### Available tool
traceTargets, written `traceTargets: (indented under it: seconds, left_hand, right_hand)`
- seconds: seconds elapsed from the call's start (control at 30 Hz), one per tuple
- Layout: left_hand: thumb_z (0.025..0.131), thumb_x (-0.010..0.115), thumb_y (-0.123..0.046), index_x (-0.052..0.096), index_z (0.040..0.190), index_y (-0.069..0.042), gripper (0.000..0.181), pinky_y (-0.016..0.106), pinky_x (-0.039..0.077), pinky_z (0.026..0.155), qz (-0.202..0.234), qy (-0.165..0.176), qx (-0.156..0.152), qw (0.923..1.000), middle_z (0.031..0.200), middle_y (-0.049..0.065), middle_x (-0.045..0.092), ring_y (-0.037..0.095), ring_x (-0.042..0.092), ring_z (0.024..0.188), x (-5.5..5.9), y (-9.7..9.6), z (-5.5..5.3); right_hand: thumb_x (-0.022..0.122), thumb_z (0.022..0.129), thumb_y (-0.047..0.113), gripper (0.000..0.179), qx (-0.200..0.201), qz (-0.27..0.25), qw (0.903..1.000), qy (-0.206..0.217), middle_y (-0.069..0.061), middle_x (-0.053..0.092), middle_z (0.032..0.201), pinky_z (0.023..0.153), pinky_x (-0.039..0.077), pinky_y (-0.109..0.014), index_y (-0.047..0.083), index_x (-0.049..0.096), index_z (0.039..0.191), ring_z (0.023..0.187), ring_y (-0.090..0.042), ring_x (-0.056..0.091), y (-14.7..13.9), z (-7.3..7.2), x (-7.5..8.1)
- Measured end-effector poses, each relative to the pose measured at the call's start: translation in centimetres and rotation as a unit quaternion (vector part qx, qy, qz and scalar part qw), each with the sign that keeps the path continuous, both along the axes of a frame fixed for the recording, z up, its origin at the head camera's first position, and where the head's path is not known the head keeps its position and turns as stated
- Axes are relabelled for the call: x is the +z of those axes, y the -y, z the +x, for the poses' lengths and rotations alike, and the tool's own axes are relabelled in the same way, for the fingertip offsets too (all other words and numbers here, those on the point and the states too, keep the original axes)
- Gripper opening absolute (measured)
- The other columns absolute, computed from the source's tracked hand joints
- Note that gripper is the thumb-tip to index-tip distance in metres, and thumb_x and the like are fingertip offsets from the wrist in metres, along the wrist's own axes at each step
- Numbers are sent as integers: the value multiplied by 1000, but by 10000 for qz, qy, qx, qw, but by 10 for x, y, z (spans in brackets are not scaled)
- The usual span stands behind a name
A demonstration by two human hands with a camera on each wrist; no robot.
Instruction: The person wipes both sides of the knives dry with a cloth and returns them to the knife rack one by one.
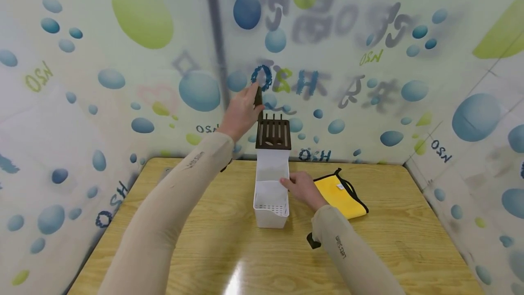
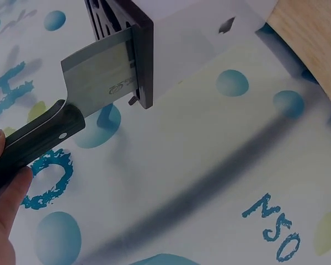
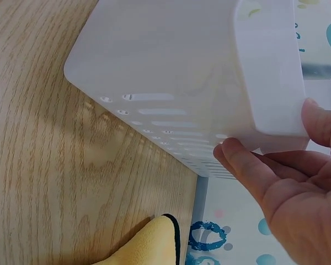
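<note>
Knife (image 1: 258, 99) first, from the head view: it's up in the left hand (image 1: 241, 112), thumb and fingers closed round the dark handle. Just below that grip, a bit to the right, is the brown slotted top (image 1: 283, 134) of a tall white holder (image 1: 272, 164) standing on the wooden table (image 1: 217, 240). The right hand (image 1: 304, 189) is lower down, pinching the holder's side edge, and a yellow cloth (image 1: 336, 194) with black trim lies just right of that grip.

Left wrist view shows the knife way better. Fingers are on the black handle, and the wide metal blade (image 2: 99, 74) sticks out ahead of the grip, its far end running into the brown slotted top.

Right wrist view: thumb's at the white holder's rim, fingertips touch its outer side, and the yellow cloth peeks in to the lower left of the grip.
</note>
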State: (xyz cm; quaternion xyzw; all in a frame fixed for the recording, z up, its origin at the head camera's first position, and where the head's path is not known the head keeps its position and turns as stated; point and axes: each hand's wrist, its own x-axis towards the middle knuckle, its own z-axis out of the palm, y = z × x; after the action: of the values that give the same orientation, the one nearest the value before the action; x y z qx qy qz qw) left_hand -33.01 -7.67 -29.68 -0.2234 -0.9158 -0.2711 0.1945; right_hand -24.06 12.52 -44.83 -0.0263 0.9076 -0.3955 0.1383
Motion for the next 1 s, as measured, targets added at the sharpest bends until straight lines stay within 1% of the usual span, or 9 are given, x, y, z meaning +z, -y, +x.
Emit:
traceTargets:
  seconds: [0.27,0.4,0.5,0.67,0.83,1.0]
  left_hand:
    - [103,64,-14,30,160,0,67,43,51,104,-100,209,65,9997,150,24,51,36,57,131,-5,-2,-4]
    - [104,64,-15,29,161,-1,68,45,50,106,-81,310,65,9995,149,25,51,38,56,131,-8,-3,-6]
    - [104,64,-14,30,160,-1,67,46,50,105,-115,313,70,9994,148,25,52,38,57,130,-10,-3,-8]
    - [103,64,-14,31,159,0,67,45,51,105,-115,272,44,9996,145,25,54,38,58,128,-15,-3,-12]
    - [104,63,-15,29,161,-1,68,43,50,105,-107,334,45,9994,147,24,52,36,58,129,-20,-4,-14]
    - [104,64,-14,31,160,0,66,43,52,102,-135,356,57,9993,146,25,53,37,61,125,-25,-7,-15]
  right_hand:
    - [57,108,32,35,-68,-161,9998,81,-10,60,86,68,41,-30,5,73,125,80,-20,52,0,2,1]
    - [57,108,32,36,-70,-149,9998,94,-13,63,90,69,42,-30,6,73,126,81,-20,53,0,3,2]
    - [57,107,33,36,-87,-171,9998,109,-15,64,92,70,42,-30,6,73,126,81,-21,53,0,3,2]
    - [57,108,34,38,-93,-152,9998,122,-13,66,97,72,44,-31,6,71,128,85,-22,55,0,3,2]
    - [57,107,34,38,-124,-132,9998,80,-9,70,102,77,48,-32,6,71,130,89,-22,56,0,2,2]
    - [56,108,34,38,-89,-109,9999,38,-9,70,102,77,49,-33,5,71,129,89,-23,57,-1,2,1]
